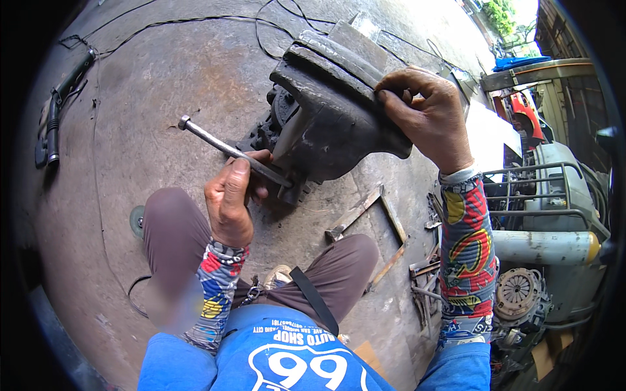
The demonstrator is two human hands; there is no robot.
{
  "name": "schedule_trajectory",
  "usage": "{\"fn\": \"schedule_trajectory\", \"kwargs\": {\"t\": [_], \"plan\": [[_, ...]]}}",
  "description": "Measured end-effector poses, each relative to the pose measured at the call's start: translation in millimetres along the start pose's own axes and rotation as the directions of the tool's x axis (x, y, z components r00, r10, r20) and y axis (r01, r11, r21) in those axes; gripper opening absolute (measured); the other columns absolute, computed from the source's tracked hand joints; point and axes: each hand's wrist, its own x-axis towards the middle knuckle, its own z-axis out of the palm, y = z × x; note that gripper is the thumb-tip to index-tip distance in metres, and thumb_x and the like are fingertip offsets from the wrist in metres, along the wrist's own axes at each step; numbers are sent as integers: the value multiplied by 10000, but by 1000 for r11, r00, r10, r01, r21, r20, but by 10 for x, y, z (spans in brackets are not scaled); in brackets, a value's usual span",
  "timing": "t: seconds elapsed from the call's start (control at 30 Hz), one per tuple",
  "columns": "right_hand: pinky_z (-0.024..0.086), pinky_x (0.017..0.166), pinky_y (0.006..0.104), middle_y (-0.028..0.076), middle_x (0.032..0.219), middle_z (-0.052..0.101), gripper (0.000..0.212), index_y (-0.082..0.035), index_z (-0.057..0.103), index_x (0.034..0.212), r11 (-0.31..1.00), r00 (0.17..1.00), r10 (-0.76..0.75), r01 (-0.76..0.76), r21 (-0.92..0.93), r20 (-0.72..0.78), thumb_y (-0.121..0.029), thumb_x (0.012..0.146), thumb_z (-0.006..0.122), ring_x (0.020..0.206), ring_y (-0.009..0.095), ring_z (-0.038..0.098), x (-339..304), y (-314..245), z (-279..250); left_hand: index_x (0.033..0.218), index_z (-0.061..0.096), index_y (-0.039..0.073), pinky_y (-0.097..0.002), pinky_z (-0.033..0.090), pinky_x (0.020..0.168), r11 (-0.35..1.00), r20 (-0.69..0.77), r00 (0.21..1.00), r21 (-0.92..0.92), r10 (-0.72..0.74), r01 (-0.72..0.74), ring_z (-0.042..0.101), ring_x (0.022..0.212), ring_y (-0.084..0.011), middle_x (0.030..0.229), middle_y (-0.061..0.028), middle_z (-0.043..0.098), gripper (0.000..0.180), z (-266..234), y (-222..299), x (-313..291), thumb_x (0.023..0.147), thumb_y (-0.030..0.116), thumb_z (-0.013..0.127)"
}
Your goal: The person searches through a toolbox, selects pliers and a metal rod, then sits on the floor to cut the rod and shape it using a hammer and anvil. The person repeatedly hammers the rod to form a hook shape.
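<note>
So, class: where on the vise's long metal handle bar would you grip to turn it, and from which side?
Grip the handle bar on its long free stretch near the knobbed end, coming from the left. That end sticks clear of the vise; the left hand holds it closer in.

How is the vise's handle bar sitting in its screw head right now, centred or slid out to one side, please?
Slid out to one side: most of the handle bar sticks out past the left hand, away from the vise.

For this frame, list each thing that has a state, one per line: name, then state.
Bench vise: standing on the concrete floor, tilted, steadied from above.
Vise handle bar: slid out to the left, gripped.
Left hand: closed around the vise handle bar.
Right hand: fingers curled over the bench vise's top edge.
Metal frame: lying flat on the floor, untouched.
Angle grinder: lying on the floor, unattended.
</note>
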Motion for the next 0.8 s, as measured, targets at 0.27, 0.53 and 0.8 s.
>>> {"fn": "schedule_trajectory", "kwargs": {"t": [0.27,0.53,0.8], "plan": [[596,755,299,139,905,751,202,19,754,1009,998,996,45,-41,47,-79,-43,845,653,787,200,736,-99,26,-50,1368,500,49,-271,502,658,863,20,996,-497,-89,87,594,688,-153,1136,-225,689,543,-147,81,225,1017,463,492],[575,706,317,118,854,707,162,-13,759,963,997,988,6,6,79,-154,-74,821,708,758,219,716,-89,25,68,1163,621,51,-298,525,669,835,-9,976,-521,-216,180,647,806,-175,1056,-200,711,395,-320,160,473,1053,411,498],[551,669,348,91,818,682,111,-58,753,866,1000,970,-12,8,-16,-242,-148,805,731,730,254,689,-117,-4,162,1158,634,79,-291,498,650,775,-24,936,-569,-350,275,586,707,-97,1031,-89,707,201,-520,-105,592,1032,222,569]]}}
